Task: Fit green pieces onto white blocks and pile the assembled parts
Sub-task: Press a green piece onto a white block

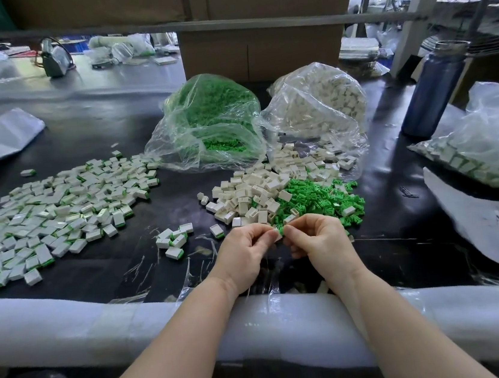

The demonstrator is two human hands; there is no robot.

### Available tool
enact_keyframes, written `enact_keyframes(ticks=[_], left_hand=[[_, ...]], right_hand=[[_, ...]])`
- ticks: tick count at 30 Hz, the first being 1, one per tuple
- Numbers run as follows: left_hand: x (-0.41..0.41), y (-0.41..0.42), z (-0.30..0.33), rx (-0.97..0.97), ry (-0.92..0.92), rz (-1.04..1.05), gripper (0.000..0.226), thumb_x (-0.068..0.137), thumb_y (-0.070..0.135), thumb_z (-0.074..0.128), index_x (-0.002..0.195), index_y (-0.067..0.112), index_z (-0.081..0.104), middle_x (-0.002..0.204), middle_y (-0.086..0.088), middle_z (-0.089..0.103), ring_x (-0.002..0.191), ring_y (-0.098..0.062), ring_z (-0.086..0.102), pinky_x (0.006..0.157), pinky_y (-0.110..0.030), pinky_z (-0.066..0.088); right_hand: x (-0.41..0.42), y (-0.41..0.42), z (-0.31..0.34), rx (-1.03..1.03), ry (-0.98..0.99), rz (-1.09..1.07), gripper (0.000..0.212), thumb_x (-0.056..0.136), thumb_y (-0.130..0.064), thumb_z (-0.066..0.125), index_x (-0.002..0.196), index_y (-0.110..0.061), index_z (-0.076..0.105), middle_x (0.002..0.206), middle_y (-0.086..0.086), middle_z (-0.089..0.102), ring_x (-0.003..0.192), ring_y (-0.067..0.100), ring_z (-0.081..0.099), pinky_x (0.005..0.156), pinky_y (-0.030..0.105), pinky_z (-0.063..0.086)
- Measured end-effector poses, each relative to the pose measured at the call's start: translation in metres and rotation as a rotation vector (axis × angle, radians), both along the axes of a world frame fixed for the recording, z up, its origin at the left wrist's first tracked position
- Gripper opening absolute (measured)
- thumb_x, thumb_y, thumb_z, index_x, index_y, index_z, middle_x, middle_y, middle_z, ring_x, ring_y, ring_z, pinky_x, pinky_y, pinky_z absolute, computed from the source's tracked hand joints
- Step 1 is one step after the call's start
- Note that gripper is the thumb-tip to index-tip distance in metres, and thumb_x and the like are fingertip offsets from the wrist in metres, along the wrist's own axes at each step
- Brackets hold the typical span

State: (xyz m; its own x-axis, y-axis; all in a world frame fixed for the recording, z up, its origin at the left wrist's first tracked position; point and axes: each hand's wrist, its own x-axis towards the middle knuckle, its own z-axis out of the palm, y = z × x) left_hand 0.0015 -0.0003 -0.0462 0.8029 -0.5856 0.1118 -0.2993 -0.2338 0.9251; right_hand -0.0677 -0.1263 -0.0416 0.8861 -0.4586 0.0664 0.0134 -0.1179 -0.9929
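A white foam roll (70,330) padded the near edge of the black table (102,128), and both forearms rested across it. Just beyond, the left hand (243,252) pinched a white block (276,234) with curled fingers, while the right hand (320,239) pinched a green piece (281,230) against it. Right behind the hands lay a heap of loose white blocks (251,191) touching a heap of green pieces (315,199). To the left spread the pile of assembled parts (56,209). Farther off stood a clear bag of green pieces (211,118) and, to its right, a clear bag of white blocks (319,98). A dark blue bottle (433,87) stood at far right, cardboard boxes (259,49) behind. No legible writing showed anywhere.
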Motion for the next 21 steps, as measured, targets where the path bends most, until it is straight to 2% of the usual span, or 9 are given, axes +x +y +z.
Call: enact_keyframes(ticks=[3,7,10,15,21], left_hand=[[-0.0004,0.0001,0.0006,0.017,0.028,-0.004,0.012,0.091,0.016,0.058,0.089,0.015,0.070,0.090,-0.004,0.071,0.086,-0.014,0.064,0.082,-0.022,0.049],[-0.0024,0.0014,0.0010,0.074,-0.005,-0.004,0.015,0.090,0.017,0.059,0.092,0.008,0.071,0.085,0.001,0.069,0.083,-0.011,0.061,0.085,-0.026,0.048],[-0.0029,0.0017,0.0009,0.121,-0.042,0.006,0.016,0.090,0.018,0.059,0.092,0.007,0.072,0.085,-0.004,0.070,0.083,-0.016,0.062,0.084,-0.032,0.049],[-0.0031,0.0014,0.0015,0.191,-0.137,0.010,0.015,0.090,0.019,0.060,0.092,0.011,0.072,0.088,-0.004,0.070,0.087,-0.019,0.063,0.083,-0.032,0.049],[-0.0038,0.0017,0.0030,0.213,-0.154,0.007,0.015,0.090,0.020,0.060,0.092,0.012,0.072,0.082,0.003,0.066,0.083,-0.013,0.060,0.080,-0.025,0.047]], right_hand=[[0.0019,0.0004,-0.0009,-0.044,0.035,-0.002,0.019,0.086,-0.003,0.063,0.069,-0.011,0.063,0.054,-0.003,0.060,0.046,0.000,0.054,0.048,0.015,0.048],[0.0034,0.0014,-0.0020,-0.100,0.091,0.015,0.021,0.086,-0.006,0.064,0.067,-0.014,0.062,0.053,-0.004,0.059,0.044,0.001,0.051,0.047,0.016,0.046],[0.0017,0.0001,-0.0025,-0.127,0.118,0.026,0.020,0.085,-0.007,0.064,0.066,-0.014,0.062,0.053,-0.003,0.059,0.043,0.000,0.049,0.046,0.016,0.044],[0.0013,-0.0013,-0.0017,-0.153,0.146,0.043,0.021,0.085,-0.006,0.064,0.065,-0.013,0.061,0.055,0.002,0.057,0.043,0.004,0.047,0.046,0.017,0.043],[-0.0015,-0.0022,0.0002,-0.145,0.148,0.068,0.022,0.085,-0.004,0.063,0.065,-0.013,0.061,0.054,0.000,0.057,0.042,0.001,0.047,0.045,0.015,0.042]])
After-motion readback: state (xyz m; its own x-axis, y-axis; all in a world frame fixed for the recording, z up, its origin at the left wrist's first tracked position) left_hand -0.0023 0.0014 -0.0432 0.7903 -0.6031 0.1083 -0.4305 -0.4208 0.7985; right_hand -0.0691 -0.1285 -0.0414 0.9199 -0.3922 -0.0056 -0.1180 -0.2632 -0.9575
